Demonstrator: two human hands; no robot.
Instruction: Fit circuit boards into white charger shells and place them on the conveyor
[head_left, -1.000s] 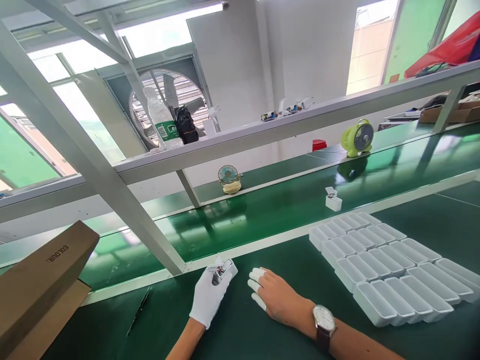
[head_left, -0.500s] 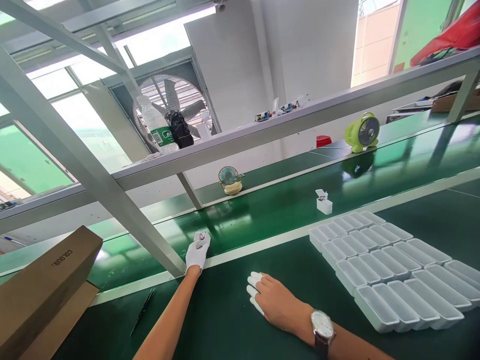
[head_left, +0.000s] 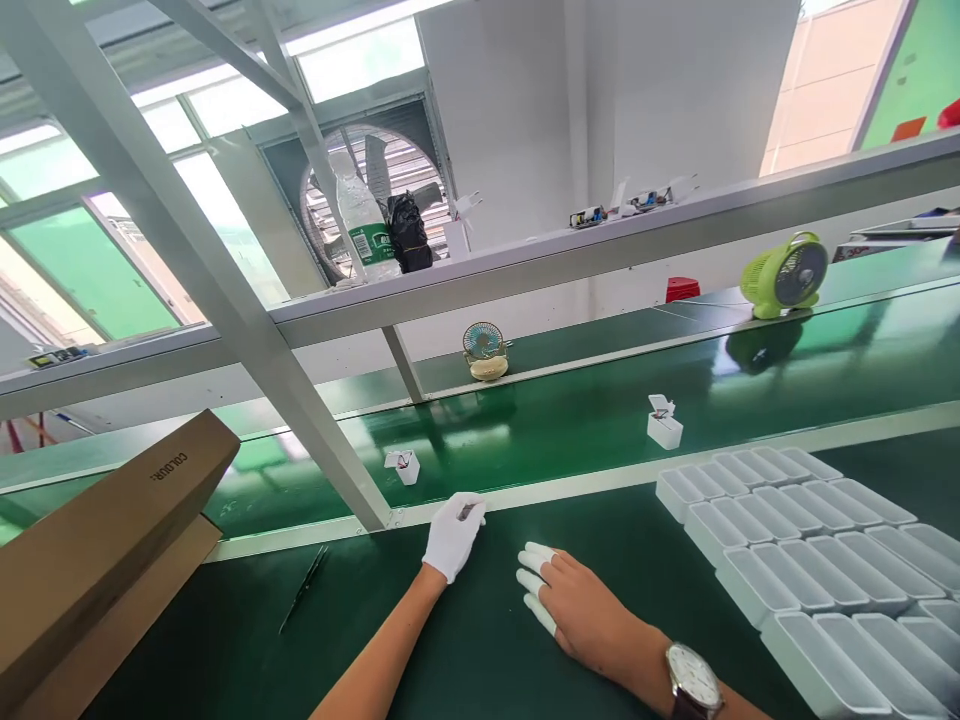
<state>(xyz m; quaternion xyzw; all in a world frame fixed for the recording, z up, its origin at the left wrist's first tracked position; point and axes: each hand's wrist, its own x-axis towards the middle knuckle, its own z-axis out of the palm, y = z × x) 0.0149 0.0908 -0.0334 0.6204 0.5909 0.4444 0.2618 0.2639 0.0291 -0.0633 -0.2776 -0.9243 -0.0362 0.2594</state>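
Observation:
My left hand [head_left: 456, 535], in a white glove, is over the near edge of the green belt. Its fingers are loosely curved, a gap shows between thumb and fingers, and I see nothing held. Just beyond it, to the left, a small white box [head_left: 406, 468] stands on the belt, lid flipped up and wires showing inside. My right hand [head_left: 574, 605], with white finger covers and a wristwatch, lies palm down on the dark green table, fingers stretched and apart, nothing in it. Farther right on the belt is a similar open white box [head_left: 664, 430] with wires.
Rows of white trays [head_left: 810, 560] cover the right of the table. A cardboard box [head_left: 127, 540] and black tweezers [head_left: 304, 590] lie left. A slanting post [head_left: 300, 410] meets the belt edge. A small fan [head_left: 486, 350] and a green fan [head_left: 784, 275] stand behind.
My left hand has let go of the nearer white box and drawn back right and toward me. The view has swung left. My right hand stays flat on the table.

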